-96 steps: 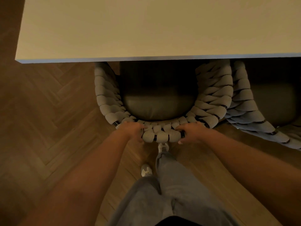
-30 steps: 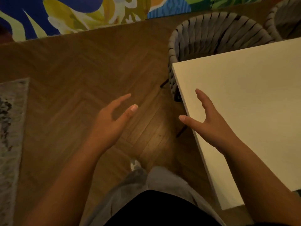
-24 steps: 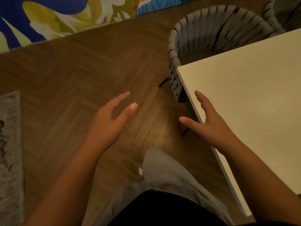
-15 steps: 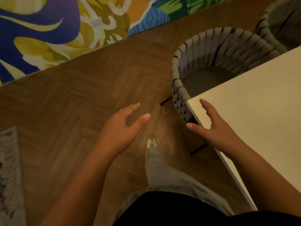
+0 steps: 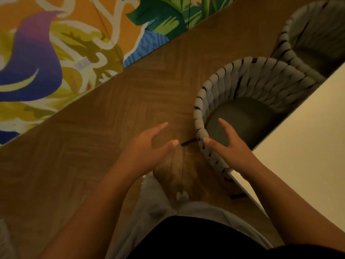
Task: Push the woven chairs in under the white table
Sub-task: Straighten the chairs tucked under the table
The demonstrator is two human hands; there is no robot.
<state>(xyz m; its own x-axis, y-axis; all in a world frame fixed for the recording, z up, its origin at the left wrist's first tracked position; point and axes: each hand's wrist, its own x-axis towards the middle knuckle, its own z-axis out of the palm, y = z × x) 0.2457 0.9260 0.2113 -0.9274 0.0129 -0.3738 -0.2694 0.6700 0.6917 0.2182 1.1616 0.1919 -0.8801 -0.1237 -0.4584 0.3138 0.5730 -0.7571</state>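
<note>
A grey woven chair [image 5: 242, 85] with a dark seat cushion stands at the corner of the white table [image 5: 302, 150], its seat mostly out from under the tabletop. A second woven chair [image 5: 309, 36] stands beyond it at the upper right, partly hidden by the table edge. My right hand [image 5: 229, 146] hovers with spread fingers over the near rim of the first chair, holding nothing. My left hand [image 5: 149, 148] is open above the wooden floor, just left of the chair.
Herringbone wood floor [image 5: 112, 128] spreads to the left. A wall with a colourful mural [image 5: 56, 53] runs across the upper left. My grey trousers and a shoe [image 5: 181, 196] are below my hands. A black chair leg [image 5: 188, 142] shows between my hands.
I have walked round the table's corner since pushing the earlier chair. Both open hands have come forward, and my right hand has moved off the table edge to above the chair's rim.
</note>
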